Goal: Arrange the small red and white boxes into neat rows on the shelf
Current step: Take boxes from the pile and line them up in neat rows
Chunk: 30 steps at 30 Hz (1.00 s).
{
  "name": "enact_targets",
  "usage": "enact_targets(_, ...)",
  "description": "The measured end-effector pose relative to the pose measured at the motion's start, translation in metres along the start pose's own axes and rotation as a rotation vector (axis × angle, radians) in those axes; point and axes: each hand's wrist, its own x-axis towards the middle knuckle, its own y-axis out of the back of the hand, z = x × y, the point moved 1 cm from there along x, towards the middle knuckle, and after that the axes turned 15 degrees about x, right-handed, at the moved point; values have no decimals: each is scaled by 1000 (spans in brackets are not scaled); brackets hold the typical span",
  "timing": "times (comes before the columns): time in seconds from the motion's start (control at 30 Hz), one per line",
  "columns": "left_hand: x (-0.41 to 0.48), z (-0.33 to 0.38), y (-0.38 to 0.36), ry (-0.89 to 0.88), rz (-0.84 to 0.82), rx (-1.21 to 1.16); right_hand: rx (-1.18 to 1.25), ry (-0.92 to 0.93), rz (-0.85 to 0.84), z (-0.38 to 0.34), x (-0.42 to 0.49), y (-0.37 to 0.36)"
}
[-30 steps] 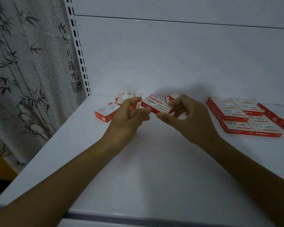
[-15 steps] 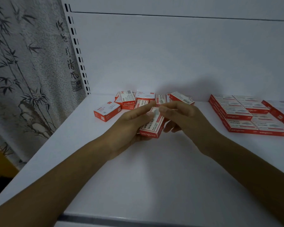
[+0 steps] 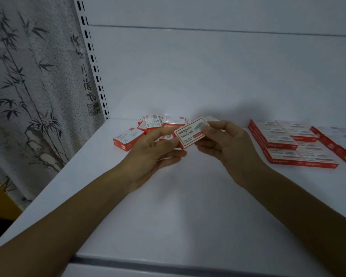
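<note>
One box is held above the shelf between both hands, printed face up, its long axis running left to right and tilted up toward the right. It is pinched by the left hand and the right hand. The neat rows lie rightward, nearer the right hand; the loose pile lies behind.

Both hands lift one box above the shelf.
Left hand and right hand pinch the box, face up, over the shelf.
</note>
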Motion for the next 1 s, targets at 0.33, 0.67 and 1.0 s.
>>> enact_targets(0.33, -1, 29, -24, -73, -43, 30, -248, 14, -302, -53, -14, 20)
enact_targets(0.67, 33, 38, -118, -23, -180, 83, -608, 134, -290, -109, -22, 119)
enact_targets(1.0, 87, 30, -224, -330, 26, 757, -963, 349, -111, -157, -9, 237)
